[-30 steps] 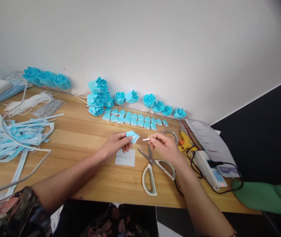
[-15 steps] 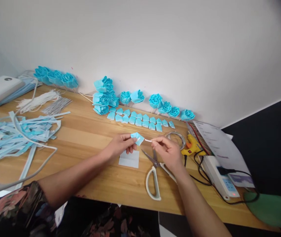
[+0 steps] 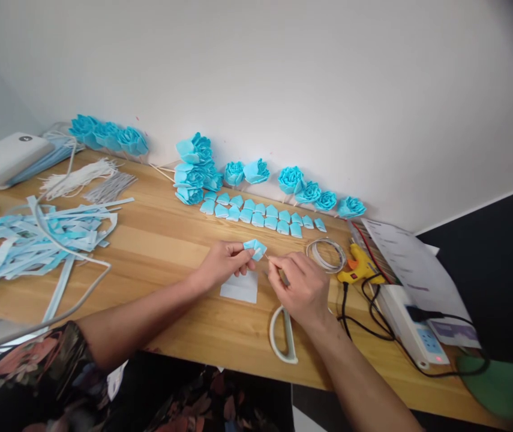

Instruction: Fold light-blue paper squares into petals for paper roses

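Note:
My left hand [image 3: 222, 264] pinches a small folded light-blue petal piece [image 3: 256, 246] between thumb and fingers. Close beside it, my right hand [image 3: 303, 288] has its fingertips closed on a thin pale strip [image 3: 266, 257], whose tip points at the petal piece. Whether the two touch, I cannot tell. Below the left fingers lies a pale square sheet [image 3: 239, 290], partly covered by them. Scissors with white handles [image 3: 274, 339] lie under my right hand, which hides their blades and most of one handle.
Several folded petal pieces [image 3: 258, 220] lie in rows behind my hands, with blue flowers [image 3: 192, 174] along the wall. On the right are a wire coil [image 3: 326, 255], yellow glue gun [image 3: 359, 264] and power strip [image 3: 411, 324]. Cut blue strips [image 3: 58, 234] and a cable cover the left.
My right hand has turned over and moved slightly left, bringing the strip closer to the petal piece. It now covers the scissor blades. The whole view has shifted a little.

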### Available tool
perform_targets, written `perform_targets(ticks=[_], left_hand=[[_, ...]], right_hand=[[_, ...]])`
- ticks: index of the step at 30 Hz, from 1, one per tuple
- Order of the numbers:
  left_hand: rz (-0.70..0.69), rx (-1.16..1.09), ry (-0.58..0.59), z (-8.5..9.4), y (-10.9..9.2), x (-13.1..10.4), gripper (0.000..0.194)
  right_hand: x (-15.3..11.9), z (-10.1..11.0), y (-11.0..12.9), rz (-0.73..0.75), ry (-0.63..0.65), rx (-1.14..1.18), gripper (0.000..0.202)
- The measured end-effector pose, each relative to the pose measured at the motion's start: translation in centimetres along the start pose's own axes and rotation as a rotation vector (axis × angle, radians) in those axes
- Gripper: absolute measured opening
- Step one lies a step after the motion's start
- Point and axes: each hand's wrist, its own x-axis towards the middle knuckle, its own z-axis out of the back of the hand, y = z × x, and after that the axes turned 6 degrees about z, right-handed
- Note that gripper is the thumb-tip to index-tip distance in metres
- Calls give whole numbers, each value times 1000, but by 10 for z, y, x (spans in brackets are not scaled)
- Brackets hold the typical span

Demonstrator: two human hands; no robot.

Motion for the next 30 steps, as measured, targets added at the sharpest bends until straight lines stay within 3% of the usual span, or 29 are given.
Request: perform_targets(ticks=[12, 22, 25, 30], left_hand=[[2, -6, 24, -2, 0, -1, 29], [-27, -10, 63, 0, 4, 1, 32], [-24, -28, 49, 1, 3, 3, 32], [-20, -29, 80, 1, 2, 2, 33]], right_hand=[[2, -5, 5, 32, 55, -59, 12], [2, -5, 5, 4, 124, 47, 9], [3, -1, 1, -110, 109, 228, 11], [3, 1, -10, -465, 31, 566, 16]])
